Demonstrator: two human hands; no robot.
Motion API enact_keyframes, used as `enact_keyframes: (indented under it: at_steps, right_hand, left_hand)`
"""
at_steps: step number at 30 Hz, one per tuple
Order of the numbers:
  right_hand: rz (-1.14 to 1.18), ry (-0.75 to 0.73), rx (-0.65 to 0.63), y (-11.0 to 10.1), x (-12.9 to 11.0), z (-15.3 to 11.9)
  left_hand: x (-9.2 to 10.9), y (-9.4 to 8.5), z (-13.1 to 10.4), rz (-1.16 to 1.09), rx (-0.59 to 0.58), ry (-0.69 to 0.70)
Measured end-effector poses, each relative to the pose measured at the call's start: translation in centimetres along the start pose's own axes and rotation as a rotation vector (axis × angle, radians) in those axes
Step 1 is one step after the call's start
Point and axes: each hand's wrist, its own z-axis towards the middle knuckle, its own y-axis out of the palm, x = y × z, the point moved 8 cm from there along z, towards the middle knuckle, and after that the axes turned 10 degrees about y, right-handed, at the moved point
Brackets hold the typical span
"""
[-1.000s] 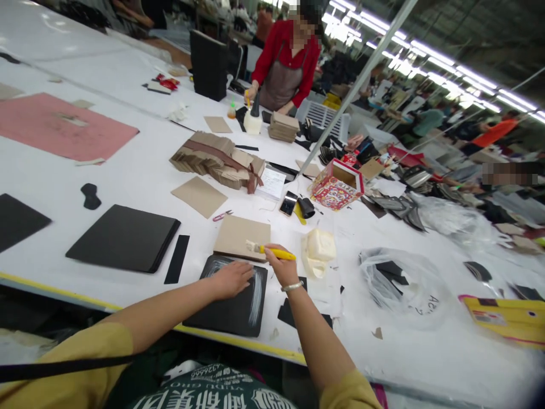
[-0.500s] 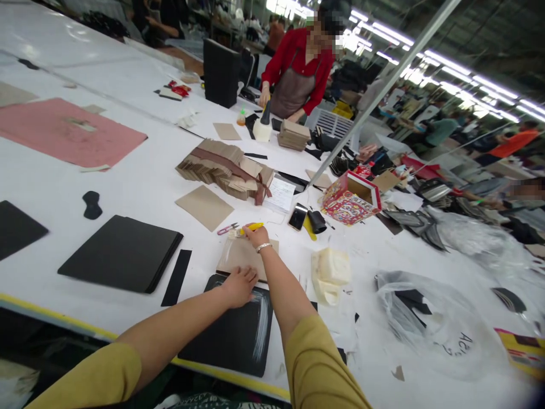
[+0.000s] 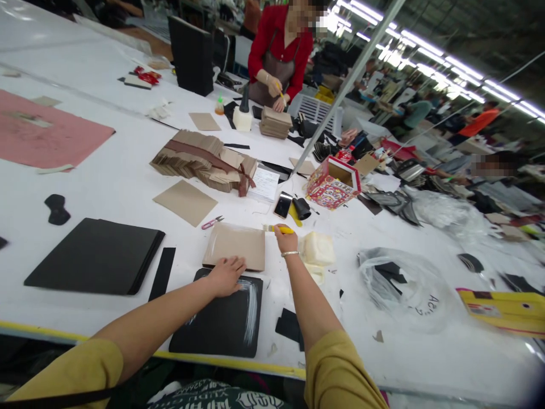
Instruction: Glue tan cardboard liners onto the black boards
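My right hand (image 3: 284,238) is closed around a yellow-handled brush (image 3: 272,229), its bristles pointing left, just past the right edge of a beige panel (image 3: 234,241). Fingers spread, my left hand (image 3: 227,276) lies flat on the panel's lower edge. Below it is a black sheet (image 3: 217,324) with whitish streaks down its right side and a small patch at its left. A cream-coloured container (image 3: 318,249) stands right of my right hand. Small pink-handled snips (image 3: 212,222) lie beyond the panel's upper left corner.
A black sheet stack (image 3: 96,255) and black strip (image 3: 162,275) lie left. Beyond are tied beige pieces (image 3: 204,162), a phone (image 3: 283,204), a red box (image 3: 333,183) and a slanted pole (image 3: 349,85). A plastic bag (image 3: 409,289) lies right. A person in red stands across the table.
My right hand has moved the brush right, off the panel. My left hand stays on the panel's lower edge. The camera view has shifted right, and the person opposite now holds a yellow tool.
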Motion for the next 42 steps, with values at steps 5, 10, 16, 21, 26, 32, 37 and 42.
enact_keyframes:
  at_steps: [5,10,16,21,26,32,37,42]
  right_hand:
    - [-0.496,-0.583,-0.193,2.8,-1.5,-8.1]
    - [-0.613,-0.806,-0.255,1.5,1.0,-16.9]
    - [-0.276,-0.652,-0.079,-4.4,0.5,-19.2]
    - [0.099,-0.404,0.142,-8.8,1.6,-18.1]
    - [0.225,-0.175,0.191,-9.5,3.8,-17.7]
    - [0.253,-0.315,-0.004,-3.9,-2.9,-14.2]
    - [0.111,-0.471,-0.113,2.8,-9.5,-10.5]
    - [-0.106,-0.413,-0.098,3.7,-7.7,-10.6]
  left_hand:
    - [-0.1,0.2,-0.1,0.0,-0.035,-0.014]
    - [-0.7,0.0,0.6,0.028,-0.022,-0.049]
    - [-1.4,-2.1,2.6,0.081,0.045,-0.184]
    - [-1.8,-2.8,3.3,0.087,0.026,-0.195]
    - [-1.7,-3.0,2.4,0.11,0.059,-0.184]
    - [0.4,-2.0,2.7,0.109,0.137,-0.272]
    - [-0.3,-1.6,2.3,0.062,0.132,-0.257]
    - [-9.4,-3.5,-4.8,-0.174,0.409,-0.62]
